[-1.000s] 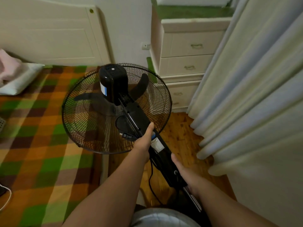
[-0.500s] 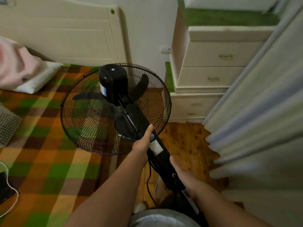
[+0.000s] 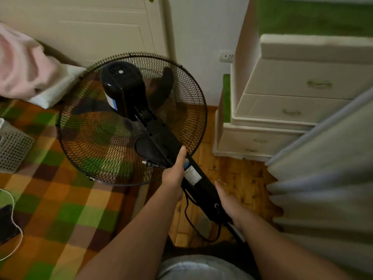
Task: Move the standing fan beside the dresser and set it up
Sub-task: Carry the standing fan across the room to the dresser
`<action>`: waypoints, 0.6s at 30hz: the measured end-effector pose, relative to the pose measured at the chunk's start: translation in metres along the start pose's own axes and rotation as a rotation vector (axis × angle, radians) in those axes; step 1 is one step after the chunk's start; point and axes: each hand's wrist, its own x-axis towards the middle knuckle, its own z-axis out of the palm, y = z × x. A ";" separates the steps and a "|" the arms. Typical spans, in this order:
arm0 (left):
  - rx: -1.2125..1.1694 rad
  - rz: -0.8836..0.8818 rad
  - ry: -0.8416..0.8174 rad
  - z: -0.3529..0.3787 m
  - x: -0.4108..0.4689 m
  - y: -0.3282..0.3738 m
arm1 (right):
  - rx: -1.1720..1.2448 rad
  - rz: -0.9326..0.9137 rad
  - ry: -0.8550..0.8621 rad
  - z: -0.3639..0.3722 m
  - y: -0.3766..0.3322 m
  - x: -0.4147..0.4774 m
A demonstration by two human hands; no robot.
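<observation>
A black standing fan (image 3: 129, 118) with a round wire cage tilts away from me, head over the bed's edge, its pole running down toward my body. My left hand (image 3: 174, 174) grips the upper pole just below the control housing. My right hand (image 3: 229, 205) holds the pole lower down, by the height collar. The fan's black cord (image 3: 193, 225) loops below the pole. The white dresser (image 3: 286, 102) with several drawers stands ahead on the right, against the wall. The fan's base is hidden under my arms.
A bed with a checked green and orange cover (image 3: 60, 199) fills the left side, with a pillow (image 3: 58, 85) and a plastic basket (image 3: 12, 146) on it. A pale curtain (image 3: 327, 178) hangs at the right. Wooden floor (image 3: 242, 178) lies between bed and dresser. A wall socket (image 3: 226, 56) sits beside the dresser.
The view has advanced toward the wall and dresser, which now appear larger and closer. Both hands keep the same hold on the fan pole.
</observation>
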 end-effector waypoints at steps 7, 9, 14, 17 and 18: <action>-0.100 0.053 0.106 0.021 0.017 0.024 | -0.019 -0.023 -0.026 -0.016 -0.046 0.034; -0.123 0.077 0.148 0.027 0.022 0.031 | 0.014 -0.048 -0.017 -0.017 -0.059 0.044; -0.161 0.149 0.161 0.030 0.045 0.053 | 0.058 -0.050 0.015 -0.006 -0.099 0.068; -0.166 0.173 0.152 0.024 0.059 0.071 | 0.081 -0.033 0.028 0.005 -0.123 0.079; -0.163 0.179 0.160 0.020 0.066 0.076 | 0.077 -0.032 0.029 0.010 -0.131 0.083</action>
